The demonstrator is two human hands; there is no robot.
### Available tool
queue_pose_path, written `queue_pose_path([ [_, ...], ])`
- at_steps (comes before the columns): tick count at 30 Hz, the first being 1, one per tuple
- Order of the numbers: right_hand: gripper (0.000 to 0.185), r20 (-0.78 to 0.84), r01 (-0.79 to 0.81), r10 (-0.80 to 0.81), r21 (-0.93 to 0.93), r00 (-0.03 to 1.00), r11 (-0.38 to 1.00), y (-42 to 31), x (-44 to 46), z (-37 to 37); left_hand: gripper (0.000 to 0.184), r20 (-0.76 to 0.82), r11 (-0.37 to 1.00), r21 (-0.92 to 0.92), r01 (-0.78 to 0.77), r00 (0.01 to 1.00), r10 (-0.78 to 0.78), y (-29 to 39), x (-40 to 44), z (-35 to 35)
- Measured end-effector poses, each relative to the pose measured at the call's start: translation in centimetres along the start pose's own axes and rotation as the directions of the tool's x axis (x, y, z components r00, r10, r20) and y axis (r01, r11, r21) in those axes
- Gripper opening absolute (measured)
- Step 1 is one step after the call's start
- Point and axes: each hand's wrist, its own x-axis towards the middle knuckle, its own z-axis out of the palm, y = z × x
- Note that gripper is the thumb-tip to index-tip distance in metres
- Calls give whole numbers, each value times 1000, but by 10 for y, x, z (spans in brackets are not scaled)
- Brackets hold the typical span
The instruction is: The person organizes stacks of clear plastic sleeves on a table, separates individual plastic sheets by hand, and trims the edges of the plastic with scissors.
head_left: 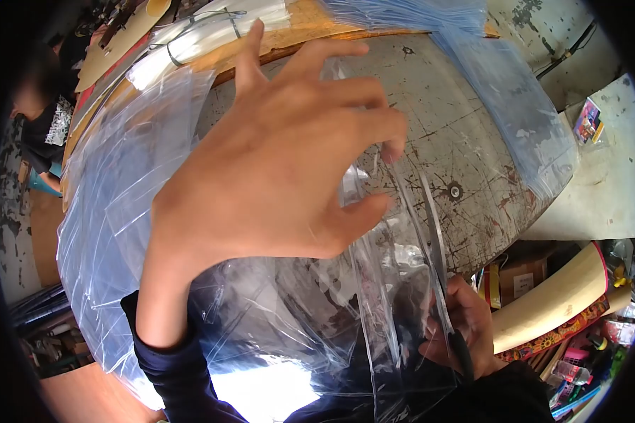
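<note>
My left hand [282, 148] is spread over the clear plastic film, its fingers apart and curved, with nothing held between them. Low on the right, my right hand [466, 324] is closed round the dark handle of a pair of scissors [437, 261]. The scissor blades point up and away, slightly parted, beside a strip of clear plastic film [374, 296]. Crumpled film lies below my left hand and over my lap. Part of the right hand is seen through the film.
The scratched grey work surface [466, 141] carries bluish plastic sheets [515, 106] at its right edge and more plastic sheets [113, 190] on the left. Tied white strips [197, 42] lie at the back. A person [42, 127] is at the far left. A cream roll [550, 303] stands right.
</note>
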Motion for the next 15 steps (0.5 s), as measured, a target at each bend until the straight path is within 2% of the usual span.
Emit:
queue_pose_path([
  [3,51,-9,-13,13,1,1000,1000,1,0,1,30,26,995,100,11,1000,-14,0,3,3],
  [4,50,-19,-18,18,-4,1000,1000,0,0,2,30,-46,969,173,-175,982,186,-3,6,4],
  [6,49,-30,-23,23,-8,999,1000,-3,0,3,30,-103,903,256,-346,919,381,-12,9,8],
  [7,49,-29,-31,30,-28,999,999,-4,0,3,31,-34,874,376,-307,938,344,-20,7,10],
  [9,49,-28,-38,37,-48,999,998,-5,-1,2,31,29,827,492,-271,955,295,-18,6,11],
  [10,49,-25,-48,47,-52,999,997,-4,-1,0,31,-20,956,243,-163,985,173,-8,5,9],
  [12,49,-22,-59,58,-56,998,997,-1,-2,-1,30,-34,999,-28,-39,999,38,-2,5,9],
  [15,50,-10,-46,46,-57,999,997,0,-2,-2,30,-53,998,-42,-46,998,44,-2,5,11],
])
